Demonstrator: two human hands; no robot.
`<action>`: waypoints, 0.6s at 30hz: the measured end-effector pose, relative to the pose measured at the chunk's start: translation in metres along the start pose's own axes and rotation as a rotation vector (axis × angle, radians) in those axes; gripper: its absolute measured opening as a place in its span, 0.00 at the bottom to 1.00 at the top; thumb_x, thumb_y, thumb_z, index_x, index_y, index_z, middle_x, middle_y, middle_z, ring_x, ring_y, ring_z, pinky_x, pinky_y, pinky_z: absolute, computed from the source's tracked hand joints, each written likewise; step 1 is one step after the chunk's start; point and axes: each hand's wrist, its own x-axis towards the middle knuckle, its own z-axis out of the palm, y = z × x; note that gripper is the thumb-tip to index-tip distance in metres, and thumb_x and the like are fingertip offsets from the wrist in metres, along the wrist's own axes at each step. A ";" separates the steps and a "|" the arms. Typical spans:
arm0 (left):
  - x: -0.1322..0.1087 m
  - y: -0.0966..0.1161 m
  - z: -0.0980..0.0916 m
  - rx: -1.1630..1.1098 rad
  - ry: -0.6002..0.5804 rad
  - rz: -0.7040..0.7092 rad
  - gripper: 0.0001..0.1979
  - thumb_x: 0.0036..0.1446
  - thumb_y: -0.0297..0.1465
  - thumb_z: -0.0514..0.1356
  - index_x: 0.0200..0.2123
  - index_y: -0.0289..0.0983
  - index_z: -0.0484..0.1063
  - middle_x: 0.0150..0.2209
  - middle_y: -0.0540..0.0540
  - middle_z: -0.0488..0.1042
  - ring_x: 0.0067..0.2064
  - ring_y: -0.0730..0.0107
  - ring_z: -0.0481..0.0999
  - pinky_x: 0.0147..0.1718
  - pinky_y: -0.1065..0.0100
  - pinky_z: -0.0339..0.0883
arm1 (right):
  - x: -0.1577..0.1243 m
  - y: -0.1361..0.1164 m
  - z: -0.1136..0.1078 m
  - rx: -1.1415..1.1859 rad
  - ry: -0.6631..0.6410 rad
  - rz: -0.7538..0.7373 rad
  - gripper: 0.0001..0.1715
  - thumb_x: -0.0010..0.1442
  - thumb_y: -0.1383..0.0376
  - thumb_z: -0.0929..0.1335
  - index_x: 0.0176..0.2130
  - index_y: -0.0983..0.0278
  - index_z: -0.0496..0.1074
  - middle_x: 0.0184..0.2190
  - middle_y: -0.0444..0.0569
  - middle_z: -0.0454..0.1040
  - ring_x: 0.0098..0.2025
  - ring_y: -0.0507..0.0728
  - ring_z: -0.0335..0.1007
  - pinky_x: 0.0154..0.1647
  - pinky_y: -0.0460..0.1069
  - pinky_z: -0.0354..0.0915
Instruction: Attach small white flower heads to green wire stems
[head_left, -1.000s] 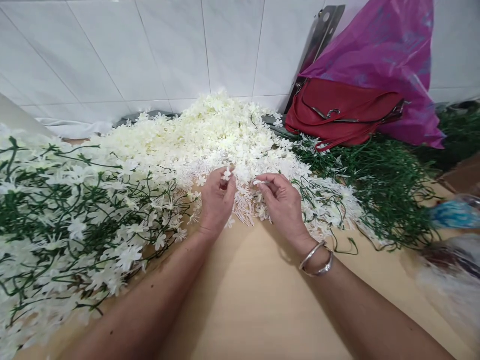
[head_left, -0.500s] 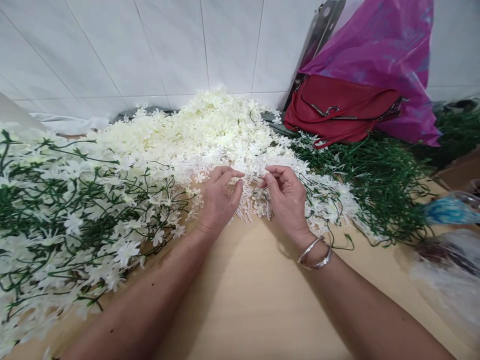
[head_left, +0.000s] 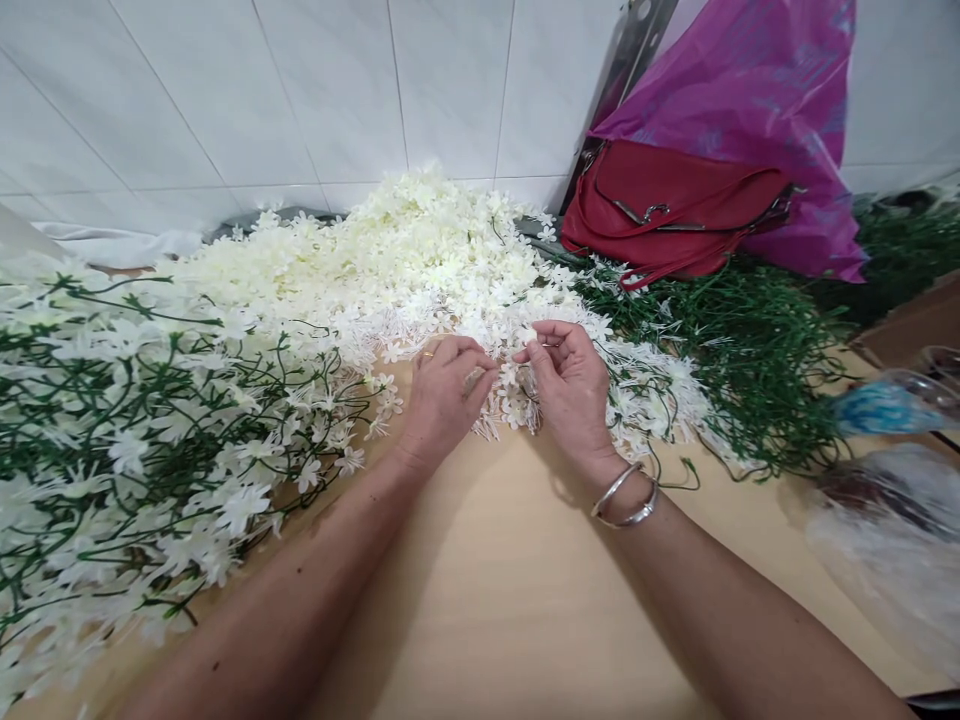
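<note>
My left hand (head_left: 448, 392) is closed in a pinch, thumb against fingertips, at the front of the flower heap; whatever it may grip is too small to make out. Just right of it, my right hand (head_left: 568, 388) pinches a small white artificial flower (head_left: 530, 337) between thumb and forefinger, with a silver bangle on that wrist. Behind both hands rises a heap of loose white artificial flowers (head_left: 420, 235). Thin white stamen pieces (head_left: 487, 420) lie on the table between and beneath the hands.
White flowers on green stems (head_left: 150, 450) cover the left side. On the right are bare green stems (head_left: 780, 370), a red handbag (head_left: 675, 210), a purple plastic bag (head_left: 750, 90) and a clear plastic bag (head_left: 885, 560). The wooden table (head_left: 480, 600) meets a tiled wall (head_left: 450, 90).
My left hand's thumb and forefinger have come together from a wider gap, and the hand has shifted slightly right. My right hand keeps its pinch. The view has shifted a little.
</note>
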 end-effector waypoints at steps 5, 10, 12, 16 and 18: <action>0.004 -0.006 -0.003 -0.161 0.338 -0.054 0.06 0.70 0.30 0.58 0.39 0.39 0.73 0.39 0.45 0.78 0.44 0.62 0.78 0.48 0.60 0.70 | -0.002 -0.003 0.000 -0.023 -0.018 -0.015 0.06 0.66 0.63 0.69 0.45 0.60 0.75 0.31 0.41 0.75 0.33 0.53 0.75 0.39 0.50 0.71; 0.006 -0.004 -0.004 -0.303 0.440 -0.187 0.06 0.70 0.33 0.59 0.38 0.40 0.73 0.38 0.46 0.81 0.40 0.65 0.80 0.44 0.63 0.72 | -0.006 -0.008 0.003 -0.053 -0.058 -0.041 0.07 0.66 0.63 0.70 0.44 0.61 0.77 0.34 0.44 0.78 0.35 0.54 0.76 0.41 0.51 0.71; 0.006 -0.004 -0.002 -0.373 0.480 -0.209 0.05 0.67 0.32 0.61 0.36 0.40 0.73 0.40 0.46 0.82 0.42 0.66 0.81 0.44 0.63 0.73 | -0.007 -0.008 0.004 0.004 -0.083 -0.005 0.08 0.64 0.64 0.72 0.45 0.60 0.76 0.35 0.44 0.78 0.36 0.54 0.77 0.42 0.51 0.72; 0.007 -0.007 0.002 -0.430 0.524 -0.280 0.07 0.64 0.29 0.64 0.33 0.40 0.70 0.39 0.47 0.84 0.35 0.70 0.82 0.40 0.65 0.75 | -0.006 -0.009 0.006 0.072 -0.095 0.048 0.08 0.61 0.63 0.74 0.42 0.61 0.77 0.34 0.44 0.79 0.35 0.54 0.79 0.41 0.51 0.73; 0.008 -0.009 0.003 -0.444 0.549 -0.288 0.06 0.66 0.32 0.63 0.35 0.40 0.70 0.41 0.47 0.84 0.34 0.71 0.82 0.40 0.65 0.76 | -0.005 -0.010 0.006 0.079 -0.086 0.048 0.07 0.61 0.62 0.73 0.41 0.61 0.77 0.33 0.44 0.79 0.35 0.54 0.79 0.41 0.51 0.73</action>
